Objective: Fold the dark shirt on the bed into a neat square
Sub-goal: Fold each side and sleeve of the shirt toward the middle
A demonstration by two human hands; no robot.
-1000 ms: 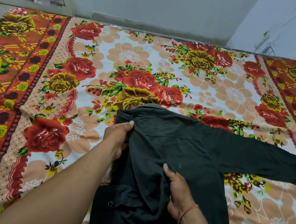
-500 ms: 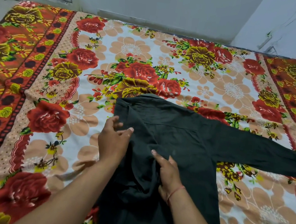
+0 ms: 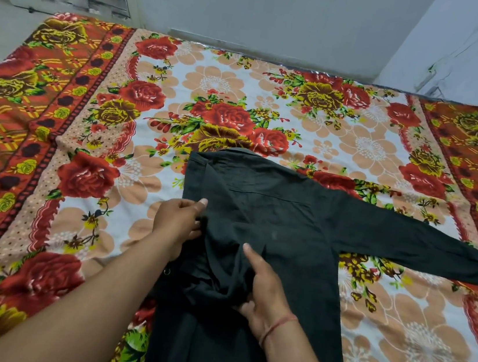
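Item: dark green-black woven cotton-type button shirt (image 3: 279, 234), lying back-up on the floral red, peach and white printed bedspread (image 3: 213, 86), collar toward the far wall, hem toward the person. Position: middle to near part of the bed, slightly right of centre.

Condition: left side already turned in over the back, with loose cloth bunched along the fold. The long right sleeve (image 3: 423, 250) lies flat and fully spread toward the right border of the spread, its cuff near the frame edge.

Hands: the left hand (image 3: 179, 223) pinches the folded left edge just below the shoulder, thumb and fingers closed on cloth. The right hand (image 3: 262, 293) rests on the bunched cloth at mid-back, thumb extended, fingers curled into the folds and gripping them.

Handling, judged: light, soft, limp; it will sag and crease wherever unsupported and holds no shape of its own. Not fragile, not slippery; the matte weave should drag a little on the spread. Best holds appear to be seams and doubled edges: shoulder seam, cuff, side seam, hem corners. Smoothing with a flat palm is likely needed at the bunched area before further folds.

Edges and room: much open bedspread lies left of the shirt and beyond the collar. On the right, the sleeve takes up most of the width. The pale wall (image 3: 269, 11) sits well beyond the collar. The near hem runs out of frame; its state cannot be told.
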